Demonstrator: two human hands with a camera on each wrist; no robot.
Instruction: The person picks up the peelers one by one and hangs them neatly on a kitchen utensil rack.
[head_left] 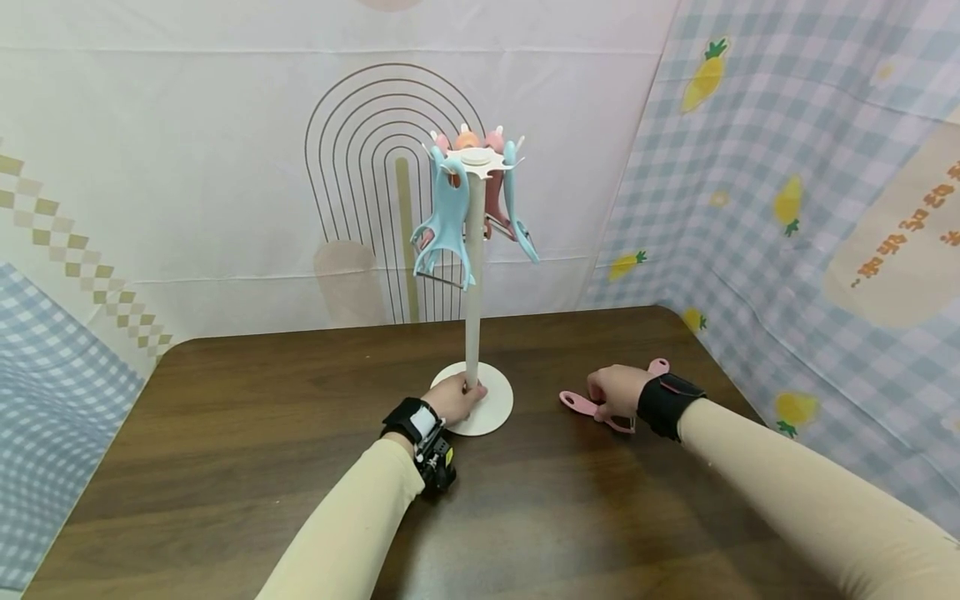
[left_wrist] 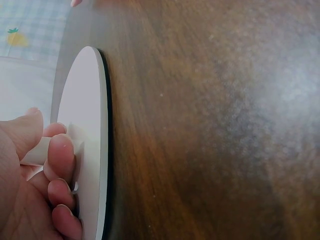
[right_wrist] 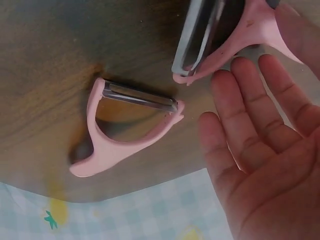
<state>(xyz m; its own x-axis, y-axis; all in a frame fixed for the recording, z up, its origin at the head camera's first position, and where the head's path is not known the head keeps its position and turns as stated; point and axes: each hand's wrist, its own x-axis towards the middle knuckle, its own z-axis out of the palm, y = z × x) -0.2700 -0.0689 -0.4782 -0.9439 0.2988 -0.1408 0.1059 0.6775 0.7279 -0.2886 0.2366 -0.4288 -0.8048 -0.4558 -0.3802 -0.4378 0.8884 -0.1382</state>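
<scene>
Two pink peelers [right_wrist: 127, 132] lay on the brown table [head_left: 225, 417] by the right hand [head_left: 615, 392], whose fingers stretched flat. Only the wrist view showed both; overhead, the hand hid most. The left hand [head_left: 457, 398] gripped the white stand [head_left: 474, 292] at its base.

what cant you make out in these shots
- Head view: the right hand covers the middle of the pink peelers on the table.
- Head view: the peelers behind the stand overlap, so their number is unclear.
- Right wrist view: the upper peeler is cut by the top edge.
</scene>
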